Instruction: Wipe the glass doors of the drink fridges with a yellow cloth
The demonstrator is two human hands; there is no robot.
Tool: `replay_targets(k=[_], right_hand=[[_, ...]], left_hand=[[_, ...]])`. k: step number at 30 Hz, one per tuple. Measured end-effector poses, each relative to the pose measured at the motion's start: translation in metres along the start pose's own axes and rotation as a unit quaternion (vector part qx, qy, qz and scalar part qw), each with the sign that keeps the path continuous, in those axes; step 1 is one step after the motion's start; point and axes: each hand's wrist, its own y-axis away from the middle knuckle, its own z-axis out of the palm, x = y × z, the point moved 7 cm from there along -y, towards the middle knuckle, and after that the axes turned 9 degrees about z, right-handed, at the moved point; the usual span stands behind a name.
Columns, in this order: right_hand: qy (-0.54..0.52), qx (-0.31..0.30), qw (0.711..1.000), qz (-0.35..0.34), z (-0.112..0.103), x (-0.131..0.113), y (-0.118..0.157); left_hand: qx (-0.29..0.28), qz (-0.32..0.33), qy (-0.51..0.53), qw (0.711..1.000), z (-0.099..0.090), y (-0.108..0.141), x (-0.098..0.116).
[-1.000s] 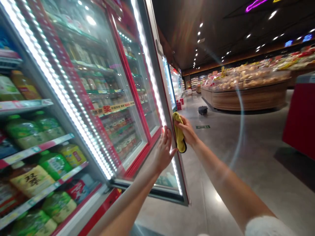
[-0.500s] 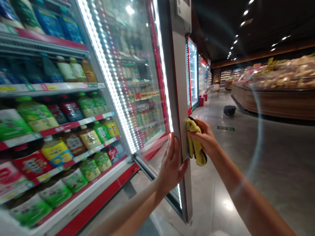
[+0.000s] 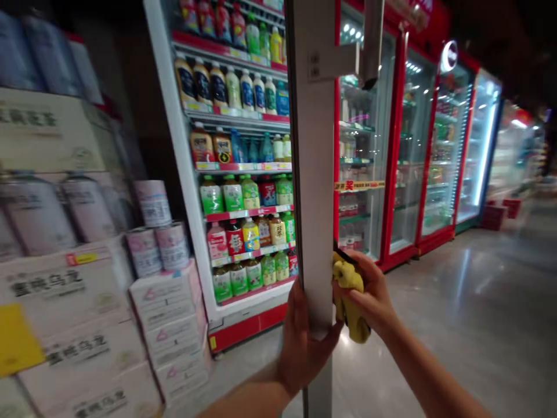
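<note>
An open glass fridge door (image 3: 314, 191) stands edge-on to me, its grey frame upright in the middle of the view. My left hand (image 3: 304, 348) is wrapped round the lower part of this frame, fingers on the left face and thumb on the right. In my right hand (image 3: 372, 293) is a bunched yellow cloth (image 3: 353, 313) with dark edging, held against the right side of the frame. The fingertips behind the cloth are partly hidden. Higher up, a metal door handle (image 3: 371, 43) juts out from the frame.
Left of the door, the fridge's shelves (image 3: 243, 168) hold rows of bottled drinks. Stacked drink cartons (image 3: 169, 331) and cans (image 3: 152, 203) stand at the near left. Red-framed fridges (image 3: 389, 145) line the right, along a shiny floor (image 3: 470, 307).
My view has swung round, so the door now appears edge-on and the cartons at left have come into sight. Both hands stay at the door frame, the cloth still in the right.
</note>
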Motion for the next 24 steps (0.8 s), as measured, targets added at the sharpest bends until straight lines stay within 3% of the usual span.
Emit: replay_targets(k=[2, 4, 6, 8, 11, 14, 17, 22, 24], right_hand=[[0.008, -0.013, 0.999, -0.033, 0.033, 0.005, 0.0], [0.033, -0.023, 0.997, -0.07, 0.064, 0.006, -0.002], [0.059, -0.027, 0.992, -0.107, 0.09, 0.002, -0.01], [0.083, -0.016, 0.987, -0.139, 0.111, -0.005, -0.023], [0.132, 0.033, 0.971, -0.199, 0.135, -0.026, -0.049], [0.222, 0.071, 0.929, -0.288, 0.166, -0.058, -0.07], [0.37, 0.06, 0.846, -0.378, 0.218, -0.087, -0.079], [0.63, -0.041, 0.623, -0.462, 0.327, -0.09, -0.092], [0.69, -0.085, 0.562, -0.448, 0.357, -0.088, -0.111]], left_hand=[[0.004, 0.0, -0.043, 0.999, -0.022, 0.001, -0.022], [0.013, 0.023, -0.064, 0.998, -0.045, -0.016, -0.039], [0.023, 0.044, -0.072, 0.996, -0.069, -0.049, -0.053], [0.022, 0.005, -0.082, 0.996, -0.09, -0.09, -0.072], [0.01, -0.041, -0.065, 0.997, -0.112, -0.134, -0.1], [0.002, -0.071, -0.039, 0.997, -0.128, -0.143, -0.131], [0.002, -0.072, -0.025, 0.997, -0.14, -0.136, -0.162], [0.001, -0.072, -0.014, 0.997, -0.15, -0.132, -0.196], [-0.002, -0.076, -0.01, 0.997, -0.148, -0.132, -0.204]])
